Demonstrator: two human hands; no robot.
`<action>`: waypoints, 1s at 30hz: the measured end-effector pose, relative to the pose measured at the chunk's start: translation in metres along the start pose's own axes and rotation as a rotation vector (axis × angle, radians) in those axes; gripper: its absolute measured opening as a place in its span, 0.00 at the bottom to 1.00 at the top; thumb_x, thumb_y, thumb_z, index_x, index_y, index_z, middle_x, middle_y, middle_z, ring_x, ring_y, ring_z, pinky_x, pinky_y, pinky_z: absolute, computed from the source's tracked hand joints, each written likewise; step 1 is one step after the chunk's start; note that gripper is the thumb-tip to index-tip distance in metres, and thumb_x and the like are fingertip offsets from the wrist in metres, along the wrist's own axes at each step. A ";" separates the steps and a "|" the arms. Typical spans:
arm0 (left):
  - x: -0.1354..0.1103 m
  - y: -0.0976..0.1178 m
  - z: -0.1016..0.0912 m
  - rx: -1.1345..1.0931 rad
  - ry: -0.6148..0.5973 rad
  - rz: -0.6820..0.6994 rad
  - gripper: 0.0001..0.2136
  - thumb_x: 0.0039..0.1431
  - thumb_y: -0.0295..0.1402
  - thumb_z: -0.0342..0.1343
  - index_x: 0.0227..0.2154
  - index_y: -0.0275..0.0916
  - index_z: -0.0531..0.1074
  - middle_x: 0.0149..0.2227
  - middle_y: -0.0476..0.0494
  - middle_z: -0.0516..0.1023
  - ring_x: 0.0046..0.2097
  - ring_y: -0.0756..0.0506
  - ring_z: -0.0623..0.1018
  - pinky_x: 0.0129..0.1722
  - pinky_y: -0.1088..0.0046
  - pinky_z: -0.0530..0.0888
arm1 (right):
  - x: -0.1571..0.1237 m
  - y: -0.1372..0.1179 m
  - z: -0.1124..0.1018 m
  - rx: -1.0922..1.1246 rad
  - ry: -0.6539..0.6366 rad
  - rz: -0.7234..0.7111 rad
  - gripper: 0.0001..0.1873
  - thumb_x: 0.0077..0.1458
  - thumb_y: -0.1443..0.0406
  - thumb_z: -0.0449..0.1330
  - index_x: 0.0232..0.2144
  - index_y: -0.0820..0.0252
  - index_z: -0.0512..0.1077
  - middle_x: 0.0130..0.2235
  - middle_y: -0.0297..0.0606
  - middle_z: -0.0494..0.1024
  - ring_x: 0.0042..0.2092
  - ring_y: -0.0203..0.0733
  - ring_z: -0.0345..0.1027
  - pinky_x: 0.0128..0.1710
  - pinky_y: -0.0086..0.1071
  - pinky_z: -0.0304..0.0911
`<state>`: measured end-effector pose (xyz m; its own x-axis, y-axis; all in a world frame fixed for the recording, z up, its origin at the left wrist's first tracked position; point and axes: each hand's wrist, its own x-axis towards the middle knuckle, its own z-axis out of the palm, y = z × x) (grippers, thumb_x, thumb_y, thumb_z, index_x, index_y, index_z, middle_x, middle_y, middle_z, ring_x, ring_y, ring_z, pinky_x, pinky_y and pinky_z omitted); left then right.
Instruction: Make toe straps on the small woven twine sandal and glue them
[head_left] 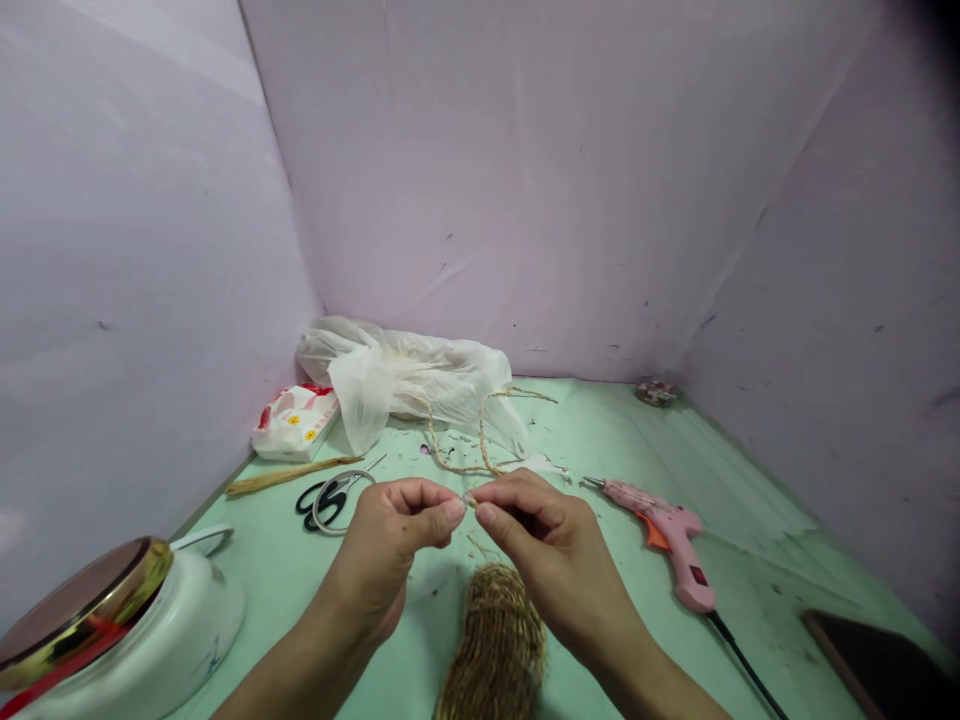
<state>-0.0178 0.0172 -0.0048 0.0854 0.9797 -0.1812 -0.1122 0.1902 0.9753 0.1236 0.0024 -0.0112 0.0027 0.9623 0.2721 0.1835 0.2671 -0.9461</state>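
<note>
Nearest the camera, bottom centre: straw bundle (495,645), brown-gold, coarse, ridged lengthwise, rounded at its far end. Long axis runs away from the camera, almost straight; rounded end points toward the hands, a few loose strands just beyond it. Near end cut off by the frame.

Left to right, on pale green table (277,580):
- Glossy white pot (199,620), rounded, with gold-rimmed round lid (82,600) tilted on it; red ribbon (71,670) across the front.
- Flat straw strip (292,476), dry and tan, lying crosswise before soft white-and-red packet (296,422).
- Black-handled scissors (334,497), blades pointing away and right; grey ring (319,505) overlaps them.
- Crumpled, translucent plastic bag (435,375) behind.
- Left hand (394,545): thumb and forefinger pinched at pale bit (469,500), mid-frame above the table. Bit too small to identify; axis unclear.
- Curving braid (457,468), twisted straw, beyond the hands.
- Right hand (551,545): thumb and forefinger pinching the same bit.
- Smooth pink glue gun (667,530), orange trigger, nozzle pointing left and away.
- Dark flat slab (877,660), rounded corner, lower right.
</note>
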 end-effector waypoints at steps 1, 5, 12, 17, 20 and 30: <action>-0.001 0.001 0.000 -0.002 0.001 -0.004 0.08 0.35 0.34 0.63 0.14 0.35 0.72 0.14 0.52 0.68 0.22 0.53 0.62 0.26 0.76 0.59 | -0.001 0.000 0.000 -0.012 0.008 -0.033 0.07 0.47 0.69 0.59 0.25 0.56 0.77 0.27 0.35 0.74 0.30 0.37 0.65 0.28 0.31 0.60; -0.002 0.003 0.001 0.006 0.005 -0.009 0.09 0.33 0.34 0.64 0.14 0.35 0.71 0.14 0.52 0.67 0.22 0.53 0.62 0.25 0.76 0.59 | -0.005 0.001 0.001 -0.079 0.040 -0.173 0.08 0.48 0.71 0.58 0.27 0.57 0.77 0.26 0.35 0.73 0.28 0.36 0.65 0.25 0.30 0.59; 0.001 0.003 -0.002 0.047 -0.092 -0.015 0.11 0.33 0.35 0.65 0.15 0.33 0.70 0.16 0.52 0.68 0.23 0.53 0.63 0.26 0.77 0.61 | -0.008 0.000 -0.001 -0.128 0.018 -0.281 0.08 0.49 0.73 0.57 0.27 0.59 0.75 0.25 0.34 0.71 0.26 0.35 0.62 0.24 0.29 0.58; 0.005 -0.003 -0.003 0.038 -0.027 0.029 0.18 0.32 0.35 0.66 0.30 0.37 0.69 0.24 0.55 0.68 0.25 0.54 0.65 0.26 0.77 0.63 | -0.005 0.000 -0.001 -0.143 0.046 -0.312 0.07 0.49 0.74 0.56 0.25 0.60 0.72 0.25 0.33 0.71 0.26 0.34 0.62 0.24 0.28 0.59; 0.004 -0.002 -0.001 0.135 0.022 0.098 0.13 0.33 0.33 0.65 0.21 0.36 0.67 0.19 0.57 0.63 0.22 0.55 0.61 0.22 0.79 0.59 | -0.003 0.004 -0.003 -0.209 0.056 -0.431 0.07 0.50 0.75 0.56 0.27 0.62 0.72 0.26 0.35 0.70 0.29 0.35 0.63 0.27 0.29 0.61; 0.004 0.006 -0.005 0.092 -0.205 0.056 0.06 0.41 0.30 0.56 0.16 0.34 0.75 0.18 0.47 0.73 0.25 0.50 0.68 0.30 0.74 0.64 | 0.002 0.015 -0.007 -0.461 0.046 -0.719 0.09 0.50 0.77 0.54 0.27 0.66 0.74 0.27 0.43 0.72 0.30 0.40 0.65 0.27 0.32 0.63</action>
<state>-0.0232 0.0225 0.0001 0.2824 0.9534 -0.1058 -0.0323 0.1197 0.9923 0.1331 0.0078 -0.0234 -0.2294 0.5609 0.7954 0.5370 0.7545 -0.3772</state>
